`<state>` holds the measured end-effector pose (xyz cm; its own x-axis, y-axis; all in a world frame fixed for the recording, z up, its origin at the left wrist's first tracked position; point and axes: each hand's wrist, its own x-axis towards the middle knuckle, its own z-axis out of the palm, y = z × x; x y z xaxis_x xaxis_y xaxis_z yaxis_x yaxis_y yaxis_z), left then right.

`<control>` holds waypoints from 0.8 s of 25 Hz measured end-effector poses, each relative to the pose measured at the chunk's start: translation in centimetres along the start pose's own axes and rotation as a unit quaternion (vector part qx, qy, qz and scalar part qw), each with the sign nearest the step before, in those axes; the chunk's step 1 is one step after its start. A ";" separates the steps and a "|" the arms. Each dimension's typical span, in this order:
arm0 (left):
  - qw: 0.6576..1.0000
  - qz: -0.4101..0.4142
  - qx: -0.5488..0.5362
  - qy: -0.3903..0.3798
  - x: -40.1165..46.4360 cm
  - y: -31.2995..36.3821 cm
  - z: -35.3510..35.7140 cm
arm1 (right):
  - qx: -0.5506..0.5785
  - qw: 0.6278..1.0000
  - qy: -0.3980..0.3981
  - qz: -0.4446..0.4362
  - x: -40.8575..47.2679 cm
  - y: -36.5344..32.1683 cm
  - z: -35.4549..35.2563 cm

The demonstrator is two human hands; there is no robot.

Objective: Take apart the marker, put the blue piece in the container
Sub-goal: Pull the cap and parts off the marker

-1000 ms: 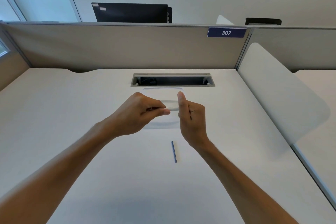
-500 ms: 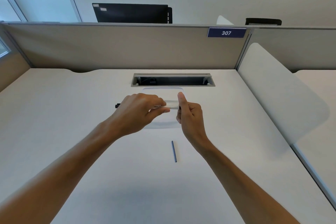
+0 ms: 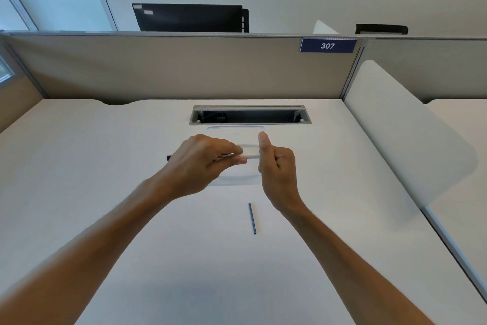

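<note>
Marker [image 3: 250, 154] held by both our hands: left hand [image 3: 200, 164] has slid outward, baring dark tip; right hand [image 3: 276, 166] grips other end; separation progressing.

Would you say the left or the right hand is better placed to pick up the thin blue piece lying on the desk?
Probably the right hand: the blue piece lies just below its wrist, nearer than the left hand. Both grip the marker.

I am looking at an office cubicle. A beige partition [image 3: 184, 69] backs the white desk [image 3: 79, 166], carrying a blue plate reading 307 [image 3: 327, 45]. In front of the partition the desk has a cable slot [image 3: 250, 115]; behind it stands a dark monitor [image 3: 189, 17].
</note>
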<state>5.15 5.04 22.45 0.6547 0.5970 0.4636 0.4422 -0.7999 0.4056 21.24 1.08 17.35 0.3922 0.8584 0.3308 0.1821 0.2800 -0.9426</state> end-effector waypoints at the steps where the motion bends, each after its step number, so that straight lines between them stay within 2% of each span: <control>1: 0.999 -0.026 -0.043 -0.016 0.1 0.1 -0.1 | -0.004 1.000 -0.002 -0.018 0.0 -0.1 -0.1; 5: 0.966 -0.102 -0.198 -0.130 0.7 0.2 -1.3 | -0.051 0.983 0.007 -0.177 0.0 -0.3 -0.5; 7: 0.957 -0.110 -0.207 -0.169 0.9 0.0 -1.7 | -0.092 0.968 0.015 -0.233 0.0 -0.1 -0.4; 8: 0.959 -0.112 -0.198 -0.171 0.9 -0.1 -1.7 | -0.104 0.967 0.018 -0.230 0.0 0.1 -0.4; 14: 0.992 -0.070 -0.030 -0.105 0.2 -0.6 -1.0 | -0.073 0.997 -0.017 -0.032 -0.3 0.4 -0.3; 17: 0.993 -0.053 0.047 -0.091 -0.2 -1.0 -0.8 | -0.048 0.997 -0.058 0.028 -0.4 0.6 -0.6; 20: 0.995 -0.024 0.070 -0.074 -0.6 -0.8 -0.7 | -0.041 0.994 -0.077 0.065 -0.5 0.7 -0.8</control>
<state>3.96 5.42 22.43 0.7089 0.6279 0.3212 0.5493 -0.7772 0.3070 21.92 0.54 16.54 0.2753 0.9427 0.1886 0.2134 0.1314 -0.9681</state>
